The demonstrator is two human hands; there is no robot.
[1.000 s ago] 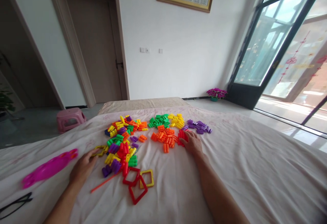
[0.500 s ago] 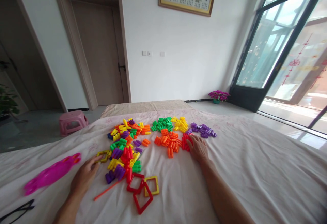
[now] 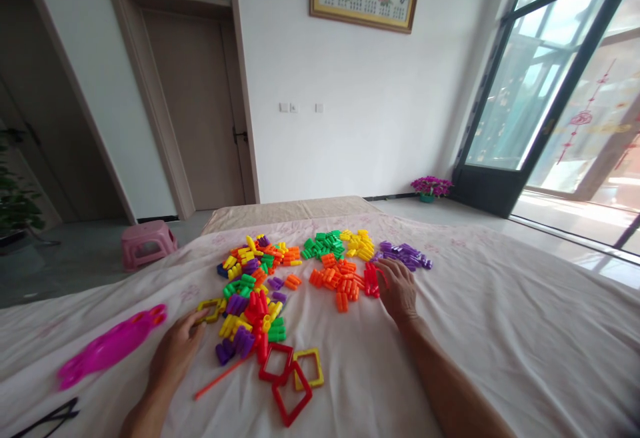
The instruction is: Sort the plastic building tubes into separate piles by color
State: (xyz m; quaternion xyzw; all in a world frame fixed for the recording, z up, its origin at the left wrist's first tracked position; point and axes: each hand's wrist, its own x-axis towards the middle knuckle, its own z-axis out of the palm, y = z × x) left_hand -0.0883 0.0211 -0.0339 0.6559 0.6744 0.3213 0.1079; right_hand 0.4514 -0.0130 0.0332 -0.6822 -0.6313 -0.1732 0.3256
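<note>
My left hand (image 3: 181,341) rests on the cloth, its fingertips at a yellow square frame (image 3: 210,310) left of the mixed blocks; its grip is unclear. My right hand (image 3: 399,286) is curled over red blocks (image 3: 371,279), fingers bent around them. Orange blocks (image 3: 336,278) lie just left of it, purple blocks (image 3: 406,255) behind it, with yellow blocks (image 3: 358,244) and green blocks (image 3: 324,245) farther back. A mixed pile of coloured blocks (image 3: 245,288) spreads between my hands. Nearer me, two red square frames (image 3: 292,395) overlap another yellow square frame (image 3: 319,366).
A magenta plastic item (image 3: 113,346) and dark glasses (image 3: 50,418) lie at the left on the pale cloth (image 3: 370,385). An orange stick (image 3: 220,379) points out from the pile. A pink stool (image 3: 149,245) stands on the floor beyond.
The view has shifted slightly, so the tabletop items appear a little farther right. Both hands stay at about the same places, the right one still at the red blocks.
</note>
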